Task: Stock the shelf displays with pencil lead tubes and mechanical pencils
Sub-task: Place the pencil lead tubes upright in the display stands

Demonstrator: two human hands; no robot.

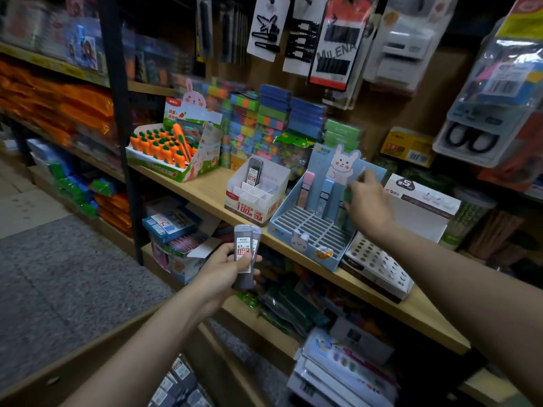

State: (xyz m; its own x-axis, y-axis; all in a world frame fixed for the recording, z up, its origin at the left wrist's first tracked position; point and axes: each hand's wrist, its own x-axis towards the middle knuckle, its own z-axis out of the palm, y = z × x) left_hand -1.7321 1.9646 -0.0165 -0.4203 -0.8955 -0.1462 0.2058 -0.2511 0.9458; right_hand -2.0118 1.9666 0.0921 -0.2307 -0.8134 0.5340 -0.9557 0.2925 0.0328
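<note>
Wooden shelf [205, 186] runs diagonally across frame, carrying all the displays. Pegboard packs hang above it, incl. a hair-clip card [266, 27] and a bobby-pin pack [340, 42]. Stacked coloured boxes [273, 118] line the back of the shelf.

On the shelf, left to right:
- carrot display box [173, 148], full of orange carrot-shaped items, rabbit header card
- white divided lead display [255, 192], one dark lead tube [254, 171] upright in a back compartment, the front compartments in view show nothing in them
- blue rabbit display [317, 227], slotted grid tray. Pink tube [307, 188] and blue tube [325, 198] upright in back row, side by side
- white perforated display [379, 265], just beside the blue one, on its right

Right hand [367, 204] is over the back right of the blue rabbit display, fingers curled round a green tube [349, 195], right beside the blue tube. Can't tell if its base is seated in a slot; hand hides it.

Left hand [226, 268] is below and in front of the shelf edge, clamped on held lead tubes [245, 254]: dark, upright, red/white "0.7" / "100" label. At least two, one behind the other. Thumb on the left side, fingers wrapped behind and round the right side.

Lower shelves: blurred stock, details not readable.
</note>
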